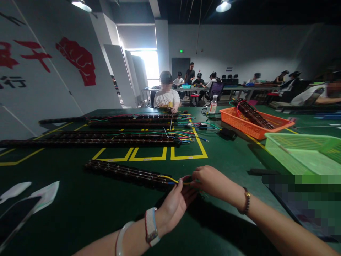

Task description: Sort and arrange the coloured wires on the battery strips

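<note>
In front of me a dark jointed bar [125, 174] with thin metal lines along it lies slantwise on the green table. A yellow wire [166, 177] and a blue wire [172, 183] come out of its right end. My left hand [177, 204] is closed around the wires there, thumb on top. My right hand [213, 183] pinches close beside it, palm down, where the yellow wire runs in between the fingers. The wire ends are hidden by the hands.
Beyond lie long dark bars [87, 138] with coloured wire ends, over yellow tape outlines [149, 159]. An orange basket [255, 131] holds another bar; a green basket [303, 142] stands at right. A bottle [213, 105] and a seated person [167, 96] are across the table; a phone [20, 217] lies left.
</note>
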Available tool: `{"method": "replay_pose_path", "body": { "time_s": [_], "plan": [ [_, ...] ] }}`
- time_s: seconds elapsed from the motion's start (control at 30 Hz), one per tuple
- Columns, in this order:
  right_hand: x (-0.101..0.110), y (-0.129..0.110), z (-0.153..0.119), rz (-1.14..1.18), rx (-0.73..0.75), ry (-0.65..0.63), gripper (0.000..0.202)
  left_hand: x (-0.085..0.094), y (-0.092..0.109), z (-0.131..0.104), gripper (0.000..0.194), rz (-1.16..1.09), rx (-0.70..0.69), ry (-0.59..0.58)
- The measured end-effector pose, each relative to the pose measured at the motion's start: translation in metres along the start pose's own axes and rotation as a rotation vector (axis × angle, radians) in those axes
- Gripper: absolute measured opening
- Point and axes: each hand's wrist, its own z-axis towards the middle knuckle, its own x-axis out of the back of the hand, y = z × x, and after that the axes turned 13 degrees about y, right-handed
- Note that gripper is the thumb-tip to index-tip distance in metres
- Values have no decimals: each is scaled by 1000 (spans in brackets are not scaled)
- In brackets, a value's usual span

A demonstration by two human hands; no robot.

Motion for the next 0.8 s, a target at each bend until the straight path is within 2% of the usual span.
{"method": "replay_pose_path", "body": {
  "time_s": [0.13, 0.3, 0.47, 0.57, 0.8],
  "plan": [
    [-13, -3, 0, 36, 62, -28, 16, -2, 0, 0, 27, 1, 0, 4],
    [-18, -3, 1, 1, 31, 12, 12, 0, -1, 1, 29, 9, -18, -10],
    [-6, 6, 5, 86, -35, 161, 9, 1, 0, -2, 28, 28, -50, -31],
    [-7, 15, 9, 183, -92, 262, 9, 1, 0, -2, 24, 32, -55, -25],
    [-47, 36, 15, 366, -103, 375, 15, 1, 2, 0, 28, 45, -17, 8]
  ]
}}
